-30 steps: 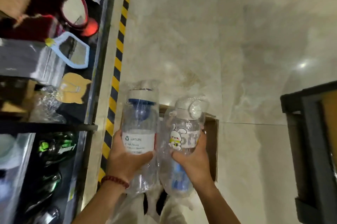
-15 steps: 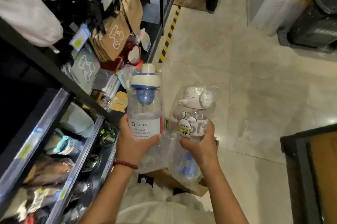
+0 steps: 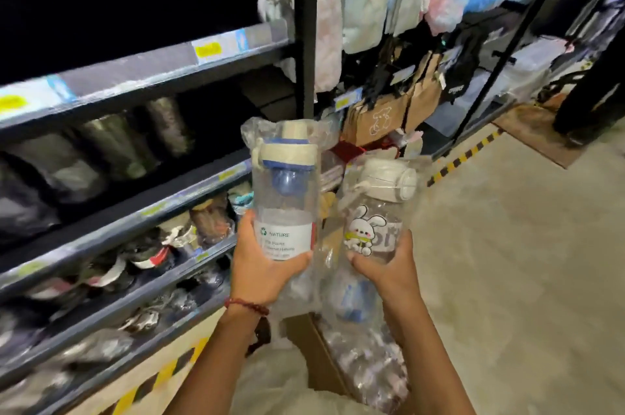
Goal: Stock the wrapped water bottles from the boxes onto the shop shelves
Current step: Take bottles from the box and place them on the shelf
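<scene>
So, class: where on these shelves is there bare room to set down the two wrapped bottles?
The shelf bay right of the steel tumblers, beside the black upright post, looks bare, though dark. The lower shelves are packed with wrapped goods. The top shelf is too dark to judge.

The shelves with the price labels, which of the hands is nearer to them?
Left. The left hand, holding the Nature-label bottle, is right beside the shelves. The right hand, holding the bunny bottle, is farther out toward the aisle.
</scene>
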Available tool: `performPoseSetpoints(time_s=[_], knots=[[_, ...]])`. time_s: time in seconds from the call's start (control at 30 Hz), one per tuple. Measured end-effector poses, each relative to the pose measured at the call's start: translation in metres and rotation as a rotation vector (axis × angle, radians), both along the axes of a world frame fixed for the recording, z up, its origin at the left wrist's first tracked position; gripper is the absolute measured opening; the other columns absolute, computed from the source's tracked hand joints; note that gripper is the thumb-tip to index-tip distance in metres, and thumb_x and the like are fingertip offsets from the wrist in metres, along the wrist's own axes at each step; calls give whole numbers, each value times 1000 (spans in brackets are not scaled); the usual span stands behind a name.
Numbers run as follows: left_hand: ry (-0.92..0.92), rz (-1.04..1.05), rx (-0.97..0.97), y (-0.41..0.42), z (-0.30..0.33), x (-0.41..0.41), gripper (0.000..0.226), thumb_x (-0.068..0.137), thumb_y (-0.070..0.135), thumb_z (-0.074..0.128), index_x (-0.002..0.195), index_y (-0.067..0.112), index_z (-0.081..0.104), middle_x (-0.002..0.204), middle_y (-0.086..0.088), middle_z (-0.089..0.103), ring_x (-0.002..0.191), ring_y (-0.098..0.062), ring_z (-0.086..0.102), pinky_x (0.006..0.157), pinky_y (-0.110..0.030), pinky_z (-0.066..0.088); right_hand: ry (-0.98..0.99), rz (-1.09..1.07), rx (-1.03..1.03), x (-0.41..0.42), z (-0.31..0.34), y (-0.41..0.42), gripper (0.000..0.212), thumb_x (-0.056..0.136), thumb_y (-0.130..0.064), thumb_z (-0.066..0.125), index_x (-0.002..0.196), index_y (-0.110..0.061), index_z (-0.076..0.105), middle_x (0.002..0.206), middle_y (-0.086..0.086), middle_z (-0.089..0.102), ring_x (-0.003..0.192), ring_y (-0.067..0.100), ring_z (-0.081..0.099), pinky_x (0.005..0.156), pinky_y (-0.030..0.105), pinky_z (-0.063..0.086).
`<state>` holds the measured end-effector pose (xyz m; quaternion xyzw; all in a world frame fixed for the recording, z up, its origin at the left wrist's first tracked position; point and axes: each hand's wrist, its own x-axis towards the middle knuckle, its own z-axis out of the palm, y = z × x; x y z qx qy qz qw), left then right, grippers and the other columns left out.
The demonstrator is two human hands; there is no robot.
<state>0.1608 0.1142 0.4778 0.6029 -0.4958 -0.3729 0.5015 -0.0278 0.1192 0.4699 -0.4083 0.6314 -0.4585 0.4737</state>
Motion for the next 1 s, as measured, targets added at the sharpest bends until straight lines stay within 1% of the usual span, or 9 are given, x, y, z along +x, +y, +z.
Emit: performPoseSetpoints(time_s=[0.13, 0.23, 0.37, 0.43, 0.53, 0.63, 0.77, 0.9, 1.0], knots=[[-32, 248, -6, 27, 1, 49, 98, 36, 51, 75, 123, 26, 38, 107, 19, 54, 95, 8, 55, 73, -7, 43, -6, 199, -27, 47, 5, -13, 111, 44, -40, 83, 141, -29, 30, 129, 0, 57, 114, 18, 59, 96, 48, 50], [-43, 389, -6, 48, 1, 87, 100, 35, 51, 75, 125, 29, 36, 106, 22, 52, 94, 6, 54, 76, -15, 44, 6, 350, -20, 89, 10, -19, 119, 45, -45, 82, 146, -26, 23, 136, 1, 50, 121, 20, 52, 102, 47, 45], [-14, 531, 21, 70, -1, 137, 94, 40, 39, 81, 121, 32, 34, 104, 23, 52, 92, 9, 53, 70, -11, 42, 49, 493, -36, 148, 9, -27, 109, 54, -36, 84, 143, -28, 22, 132, -1, 49, 119, 20, 52, 99, 45, 47], [-20, 595, 23, 80, -1, 162, 90, 46, 32, 86, 119, 31, 34, 102, 24, 52, 88, 11, 53, 66, -8, 42, 36, 555, -30, 180, 5, -31, 99, 65, -22, 85, 141, -25, 22, 125, -3, 51, 114, 17, 54, 90, 35, 51], [0, 702, 18, 94, -3, 199, 83, 56, 7, 88, 118, 25, 36, 96, 22, 52, 79, 20, 54, 61, -1, 42, -16, 633, -5, 233, 3, -30, 86, 73, -5, 78, 136, -24, 23, 111, -10, 51, 96, 1, 55, 70, 17, 47], [46, 774, 19, 108, -4, 238, 82, 40, 28, 82, 110, 31, 40, 93, 18, 56, 78, 22, 55, 60, -2, 45, -5, 693, -5, 284, -4, -25, 85, 70, -6, 81, 133, -27, 27, 120, 0, 53, 100, 6, 57, 76, 24, 50], [13, 850, 20, 117, -18, 291, 74, 36, 37, 76, 103, 29, 45, 87, 14, 59, 77, 15, 59, 56, -5, 47, -7, 692, 22, 336, -10, -17, 85, 69, -6, 81, 134, -23, 29, 119, 4, 54, 99, 11, 59, 75, 25, 51], [-105, 789, 71, 108, -29, 333, 76, 47, 12, 88, 109, 17, 44, 83, 9, 61, 74, 9, 63, 54, -8, 48, -12, 647, 39, 371, -13, -21, 85, 72, -4, 79, 137, -22, 26, 118, 2, 53, 98, 8, 57, 79, 30, 51], [-103, 738, 112, 93, -33, 353, 81, 45, 27, 86, 112, 19, 43, 89, 9, 62, 75, 0, 66, 57, -18, 54, -6, 600, 45, 389, -14, -33, 85, 72, -6, 79, 137, -23, 26, 121, 4, 53, 103, 16, 58, 90, 41, 51]])
